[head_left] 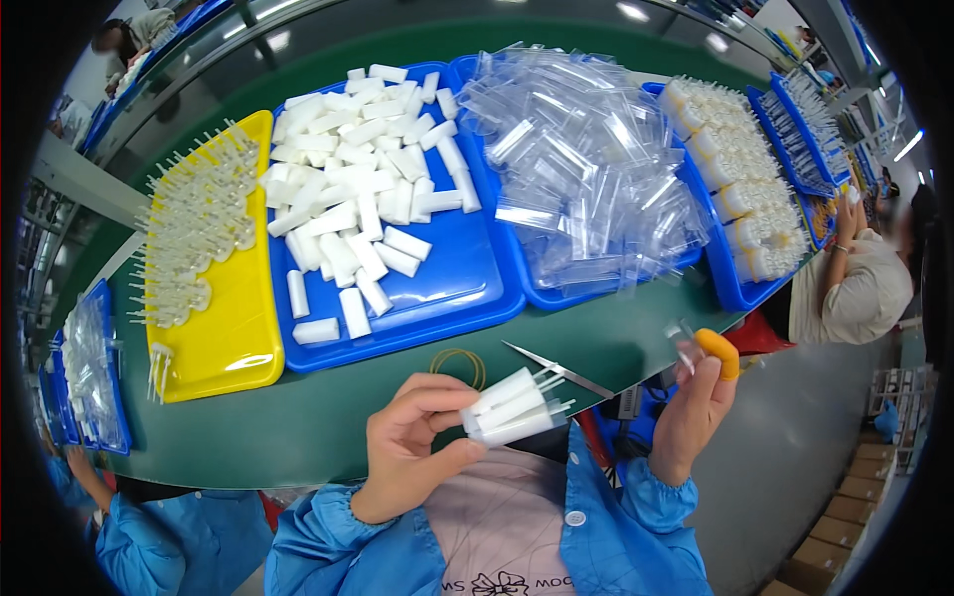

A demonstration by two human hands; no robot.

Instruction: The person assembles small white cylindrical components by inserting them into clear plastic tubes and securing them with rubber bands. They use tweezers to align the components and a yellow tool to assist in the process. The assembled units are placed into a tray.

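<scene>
My left hand (412, 432) is closed around a small bundle of white cylinders with thin stems (517, 407), which point to the right. Transparent film appears to wrap the cylinders. Apart from it, to the right, my right hand (691, 422) pinches a small transparent plastic piece (684, 343); its exact shape is hard to make out. An orange finger cot (717, 353) covers one fingertip of that hand. On the green table (238, 437) just beyond the bundle lie thin rubber bands (459, 366) and a pointed metal tool (558, 369).
A yellow tray (224, 363) holds stemmed white pieces. Blue trays hold white blocks (363, 189), transparent sleeves (596, 169) and banded bundles (740, 189). Co-workers sit nearby: a blue sleeve (149, 541) at lower left and a person in a light top (860, 288) at right.
</scene>
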